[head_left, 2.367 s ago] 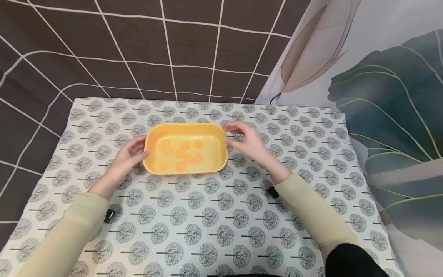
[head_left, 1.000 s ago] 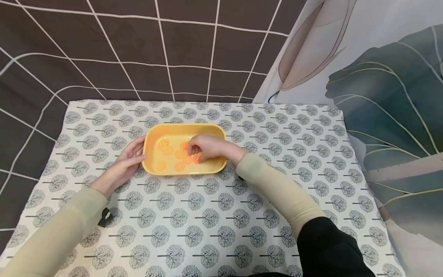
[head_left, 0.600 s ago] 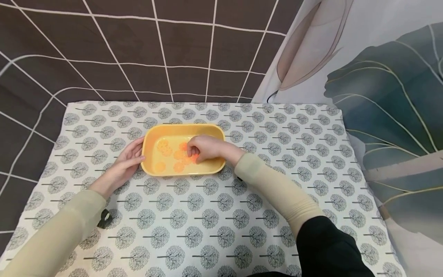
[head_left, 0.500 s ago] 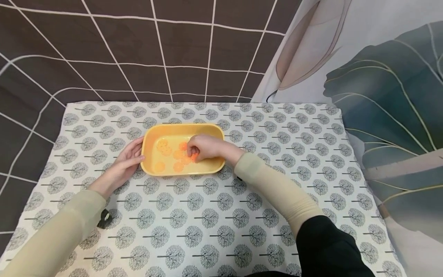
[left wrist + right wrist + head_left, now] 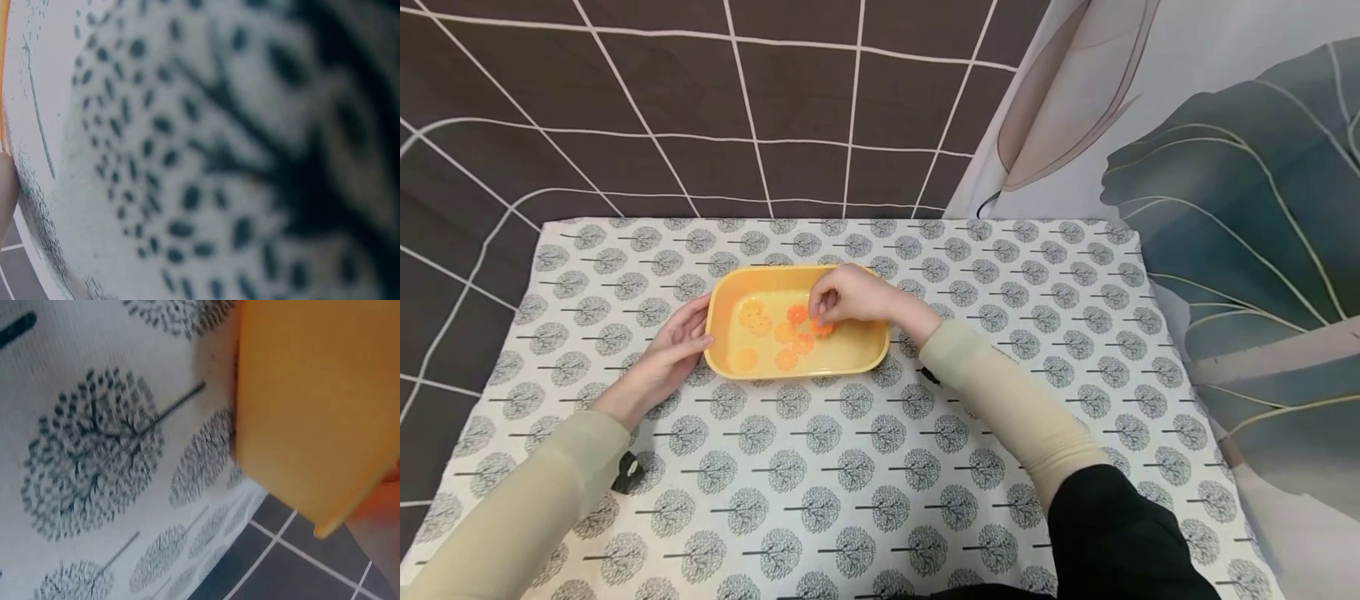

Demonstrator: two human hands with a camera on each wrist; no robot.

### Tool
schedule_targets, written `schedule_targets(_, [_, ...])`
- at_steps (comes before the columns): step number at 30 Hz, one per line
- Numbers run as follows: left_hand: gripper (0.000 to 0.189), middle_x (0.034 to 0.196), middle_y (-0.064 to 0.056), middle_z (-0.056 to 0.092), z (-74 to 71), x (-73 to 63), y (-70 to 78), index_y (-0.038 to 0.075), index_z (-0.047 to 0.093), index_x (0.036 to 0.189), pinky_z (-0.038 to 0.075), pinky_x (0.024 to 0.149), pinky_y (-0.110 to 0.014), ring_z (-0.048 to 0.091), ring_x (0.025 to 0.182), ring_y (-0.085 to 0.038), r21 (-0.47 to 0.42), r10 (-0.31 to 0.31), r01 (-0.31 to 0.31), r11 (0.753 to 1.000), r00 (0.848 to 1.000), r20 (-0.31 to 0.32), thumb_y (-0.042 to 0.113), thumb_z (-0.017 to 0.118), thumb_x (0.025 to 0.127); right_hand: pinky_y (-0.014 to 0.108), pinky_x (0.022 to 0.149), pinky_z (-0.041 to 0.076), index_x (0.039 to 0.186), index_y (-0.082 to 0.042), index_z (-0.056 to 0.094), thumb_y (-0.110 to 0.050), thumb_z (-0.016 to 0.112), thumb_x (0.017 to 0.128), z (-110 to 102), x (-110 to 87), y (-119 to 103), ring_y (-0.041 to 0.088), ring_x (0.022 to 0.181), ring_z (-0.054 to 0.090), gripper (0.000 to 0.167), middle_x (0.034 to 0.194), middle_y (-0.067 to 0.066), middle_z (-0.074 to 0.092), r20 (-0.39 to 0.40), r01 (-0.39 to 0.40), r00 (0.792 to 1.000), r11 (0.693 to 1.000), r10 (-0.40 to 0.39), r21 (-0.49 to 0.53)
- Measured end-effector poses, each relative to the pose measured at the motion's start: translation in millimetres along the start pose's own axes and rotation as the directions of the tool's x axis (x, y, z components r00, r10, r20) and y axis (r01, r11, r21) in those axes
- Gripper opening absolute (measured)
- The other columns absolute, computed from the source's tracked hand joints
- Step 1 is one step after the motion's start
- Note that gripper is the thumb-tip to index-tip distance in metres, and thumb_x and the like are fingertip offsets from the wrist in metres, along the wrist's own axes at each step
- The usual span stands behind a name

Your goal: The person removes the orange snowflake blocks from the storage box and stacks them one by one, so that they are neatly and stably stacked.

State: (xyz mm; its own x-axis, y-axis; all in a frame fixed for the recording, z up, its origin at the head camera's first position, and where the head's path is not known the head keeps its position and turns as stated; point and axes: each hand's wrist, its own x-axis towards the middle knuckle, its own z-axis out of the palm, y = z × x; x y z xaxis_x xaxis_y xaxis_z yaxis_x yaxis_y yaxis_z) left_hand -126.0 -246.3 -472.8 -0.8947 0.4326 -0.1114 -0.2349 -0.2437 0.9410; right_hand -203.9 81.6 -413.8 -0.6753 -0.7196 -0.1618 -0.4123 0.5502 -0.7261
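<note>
A yellow rectangular plastic basin (image 5: 752, 371) sits on the table, holding several flower-shaped orange slices (image 5: 786, 359) that look like carrot. My left hand (image 5: 673, 346) holds the basin's left end, thumb at the rim and fingertips partly hidden along the outer wall. My right hand (image 5: 857, 296) is over the basin's right half, coming across its right rim, with fingers curled and pinching an orange carrot slice (image 5: 822, 328) under the fingertips. In the right wrist view the basin's outer wall (image 5: 306, 406) hides most of that hand; a blurred bit of it shows behind the rim.
A white cloth with grey tree prints (image 5: 850, 467) covers the table. Behind it hangs a dark curtain with a white grid (image 5: 700, 100). A leaf-patterned sheet (image 5: 1232, 233) hangs at the right, with a thin black cord (image 5: 988, 204) near the table's back edge.
My right hand let go of the basin's right end, reached inside among the slices, then drew slightly up and back with a carrot slice. My left hand stays at the left end.
</note>
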Motion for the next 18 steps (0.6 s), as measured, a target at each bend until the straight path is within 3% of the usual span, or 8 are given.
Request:
schedule_targets(8, [0.074,0.180,-0.013,0.001,0.4,-0.6,-0.6,0.011,0.022,0.168,0.023,0.133,-0.020,0.023,0.163,-0.007,0.025,-0.014,0.014,1.000,1.000,-0.008,-0.009,0.050,0.103,0.021,0.081,0.063,0.097,-0.001,0.078,-0.001,0.084,0.087,-21,-17.4,6,0.012,0.084,0.068,0.012,0.094,0.011,0.078,-0.075,-0.034,0.996,0.980,0.050,0.196])
schedule_targets(18, [0.075,0.180,-0.010,0.001,1.3,-0.6,0.2,0.011,0.018,0.169,0.021,0.133,-0.021,0.016,0.166,-0.011,0.027,-0.026,0.026,0.999,1.000,-0.013,-0.007,0.050,0.104,0.021,0.080,0.063,0.100,0.002,0.077,0.002,0.082,0.088,-44,-46.7,26,0.010,0.082,0.069,0.013,0.093,0.007,0.079,-0.143,-0.057,0.984,0.945,0.108,0.324])
